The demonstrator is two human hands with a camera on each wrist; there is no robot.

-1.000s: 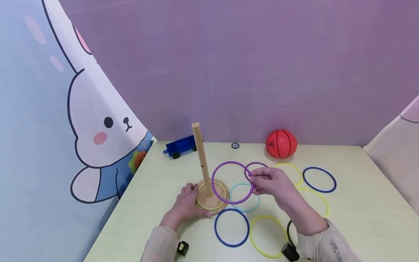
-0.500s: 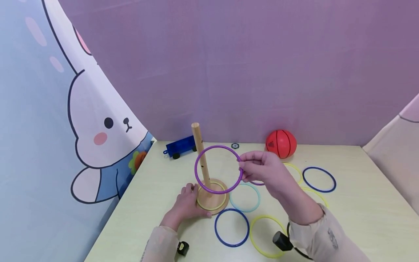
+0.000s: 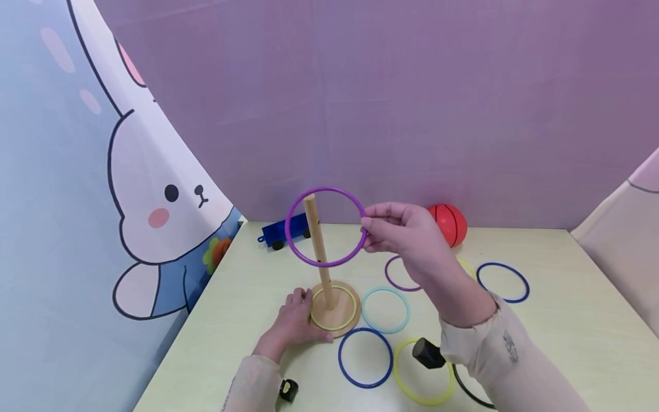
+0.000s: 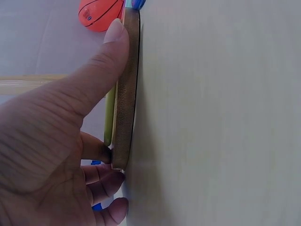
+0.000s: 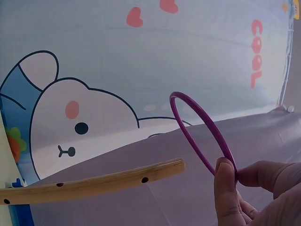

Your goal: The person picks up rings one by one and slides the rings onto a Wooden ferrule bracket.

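Note:
My right hand (image 3: pixel 412 229) pinches a purple ring (image 3: pixel 326 266) by its right side. In the head view this ring overlaps the top of the wooden post (image 3: pixel 320 252); in the right wrist view the ring (image 5: pixel 200 115) is tilted beside the post's tip (image 5: pixel 176 166). The post rises from a round wooden base (image 3: pixel 332 316), around which a yellow-green ring (image 3: pixel 334 330) lies flat. My left hand (image 3: pixel 293 321) grips the left edge of that base, thumb at the front and fingers behind, as the base's rim (image 4: pixel 126 103) shows in the left wrist view.
Rings lie on the table: light blue (image 3: pixel 386 332), dark blue (image 3: pixel 365 387), yellow (image 3: pixel 424 403), black (image 3: pixel 471 395), another purple (image 3: pixel 396 284) and a dark blue one (image 3: pixel 501 264) farther right. Behind stand a blue toy wagon (image 3: pixel 275 232) and a red ball (image 3: pixel 453 223).
My right hand has carried the purple ring up and to the left, from beside the post's foot to its top. The left hand stays on the base.

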